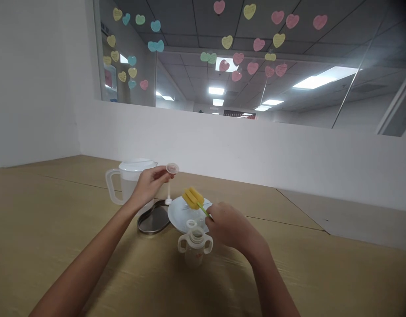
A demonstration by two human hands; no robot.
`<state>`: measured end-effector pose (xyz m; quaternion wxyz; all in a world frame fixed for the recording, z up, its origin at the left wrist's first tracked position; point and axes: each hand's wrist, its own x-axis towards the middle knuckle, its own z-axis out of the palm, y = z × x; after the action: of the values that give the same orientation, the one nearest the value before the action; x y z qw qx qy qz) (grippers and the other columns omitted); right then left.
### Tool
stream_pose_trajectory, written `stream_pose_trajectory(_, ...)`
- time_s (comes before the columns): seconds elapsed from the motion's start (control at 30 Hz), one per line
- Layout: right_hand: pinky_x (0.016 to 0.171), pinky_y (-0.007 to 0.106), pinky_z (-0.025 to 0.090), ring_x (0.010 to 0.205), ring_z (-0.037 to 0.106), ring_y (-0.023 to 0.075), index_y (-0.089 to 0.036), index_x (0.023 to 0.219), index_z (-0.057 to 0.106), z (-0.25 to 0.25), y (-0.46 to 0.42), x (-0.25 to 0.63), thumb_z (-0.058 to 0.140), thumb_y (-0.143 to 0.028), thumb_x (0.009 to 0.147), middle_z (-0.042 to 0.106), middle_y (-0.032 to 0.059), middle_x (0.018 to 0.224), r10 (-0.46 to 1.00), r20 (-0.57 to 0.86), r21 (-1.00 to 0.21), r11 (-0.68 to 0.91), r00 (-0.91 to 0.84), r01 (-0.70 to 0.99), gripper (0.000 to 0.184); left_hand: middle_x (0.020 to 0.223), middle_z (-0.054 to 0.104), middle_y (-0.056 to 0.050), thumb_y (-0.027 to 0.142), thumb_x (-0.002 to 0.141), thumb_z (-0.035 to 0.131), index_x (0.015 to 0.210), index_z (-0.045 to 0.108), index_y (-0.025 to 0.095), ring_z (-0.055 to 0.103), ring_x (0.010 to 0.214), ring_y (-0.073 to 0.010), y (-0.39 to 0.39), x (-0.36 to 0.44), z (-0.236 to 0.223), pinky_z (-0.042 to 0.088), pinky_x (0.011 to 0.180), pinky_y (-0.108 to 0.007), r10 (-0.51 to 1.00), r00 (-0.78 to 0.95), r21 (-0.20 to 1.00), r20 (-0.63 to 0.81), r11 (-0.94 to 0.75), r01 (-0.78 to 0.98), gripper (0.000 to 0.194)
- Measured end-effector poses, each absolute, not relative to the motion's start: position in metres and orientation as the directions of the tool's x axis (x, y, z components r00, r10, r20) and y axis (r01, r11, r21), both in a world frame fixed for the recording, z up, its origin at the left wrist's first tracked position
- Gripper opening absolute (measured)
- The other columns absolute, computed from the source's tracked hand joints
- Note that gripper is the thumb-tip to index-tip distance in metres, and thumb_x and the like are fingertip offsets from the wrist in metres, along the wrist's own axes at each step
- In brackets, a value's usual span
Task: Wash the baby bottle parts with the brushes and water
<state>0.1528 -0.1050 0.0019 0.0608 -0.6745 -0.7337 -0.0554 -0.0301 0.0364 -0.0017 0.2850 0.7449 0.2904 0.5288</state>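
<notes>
My left hand point(149, 184) is raised above the table and pinches a small clear bottle part point(172, 169) with a thin white straw hanging from it. My right hand point(229, 226) is closed on the green handle of a yellow sponge brush point(192, 198), whose head hovers over a white plate point(180, 215). A clear baby bottle point(194, 246) with two side handles and an open neck stands upright just in front of the plate, close to my right hand.
A white lidded pitcher point(128, 179) stands behind my left hand. A dark metal tray point(153, 220) lies left of the plate. The wooden table point(57, 211) meets a white wall with a window above; a grey panel point(354, 215) lies at the right.
</notes>
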Motion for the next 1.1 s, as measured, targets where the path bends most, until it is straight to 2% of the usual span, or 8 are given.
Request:
stream_pose_trajectory(0.13,0.046,0.026,0.019,0.049,0.035,0.0098,-0.015,0.061,0.053,0.004,-0.11,0.166,0.037,-0.012,0.079,0.052,0.0022,0.059,0.973,0.225,-0.089,0.066,-0.045,0.994,0.025,0.089,0.064,-0.009,0.047,0.076,0.05,0.089,0.06,0.013,0.062,0.066,-0.0155,0.065,-0.039,-0.019,0.051,0.057,-0.025,0.8,0.358,0.771,0.481,-0.58,0.263,0.038)
stream_pose_trajectory(0.27,0.045,0.024,0.019,0.05,0.033,0.0098,-0.016,0.056,0.047,0.007,-0.115,0.174,0.035,-0.016,0.082,0.046,0.0012,0.057,0.971,0.24,-0.142,0.051,-0.016,0.989,0.029,0.079,0.062,-0.007,0.042,0.077,0.042,0.077,0.056,0.014,0.059,0.056,-0.0142,0.088,-0.041,-0.046,0.044,0.045,-0.021,0.833,0.414,0.655,0.368,-0.548,0.52,0.031)
stream_pose_trajectory(0.43,0.045,0.025,0.018,0.05,0.029,0.0099,-0.017,0.055,0.044,0.009,-0.116,0.175,0.034,-0.02,0.084,0.043,0.0007,0.057,0.967,0.255,-0.174,0.067,-0.021,0.982,0.03,0.046,0.054,0.0,0.035,0.074,0.044,0.062,0.055,0.016,0.052,0.041,-0.0141,0.102,-0.04,-0.072,0.036,0.045,-0.022,0.848,0.444,0.551,0.289,-0.527,0.647,0.024)
stream_pose_trajectory(0.53,0.046,0.025,0.018,0.05,0.029,0.0094,-0.017,0.055,0.041,0.009,-0.117,0.174,0.035,-0.018,0.083,0.042,0.0001,0.056,0.966,0.256,-0.191,0.095,-0.044,0.977,0.028,0.04,0.05,0.001,0.03,0.073,0.046,0.057,0.055,0.017,0.05,0.041,-0.0141,0.106,-0.04,-0.083,0.034,0.048,-0.022,0.863,0.438,0.474,0.25,-0.504,0.722,0.023)
stream_pose_trajectory(0.7,0.046,0.026,0.016,0.051,0.029,0.0091,-0.017,0.055,0.034,0.008,-0.115,0.174,0.037,-0.017,0.08,0.039,-0.0012,0.055,0.96,0.278,-0.21,0.1,-0.039,0.972,0.026,0.048,0.057,-0.003,0.02,0.072,0.05,0.057,0.059,0.016,0.056,0.052,-0.0162,0.117,-0.038,-0.103,0.036,0.053,-0.022,0.898,0.4,0.349,0.181,-0.439,0.828,0.019)
stream_pose_trajectory(0.9,0.046,0.027,0.015,0.05,0.026,0.0088,-0.017,0.055,0.032,0.009,-0.115,0.175,0.037,-0.015,0.079,0.036,-0.0019,0.053,0.957,0.288,-0.238,0.108,-0.036,0.965,0.025,0.078,0.067,-0.012,0.018,0.074,0.053,0.069,0.066,0.014,0.062,0.075,-0.0207,0.126,-0.033,-0.119,0.04,0.064,-0.024,0.917,0.37,0.218,0.148,-0.395,0.892,0.015)
stream_pose_trajectory(1.1,0.046,0.027,0.015,0.049,0.026,0.0088,-0.017,0.054,0.031,0.011,-0.116,0.174,0.037,-0.016,0.079,0.035,-0.002,0.053,0.958,0.284,-0.242,0.107,-0.035,0.964,0.025,0.079,0.068,-0.013,0.023,0.076,0.055,0.073,0.067,0.014,0.063,0.075,-0.0219,0.122,-0.029,-0.124,0.042,0.063,-0.025,0.928,0.349,0.15,0.132,-0.367,0.918,0.016)
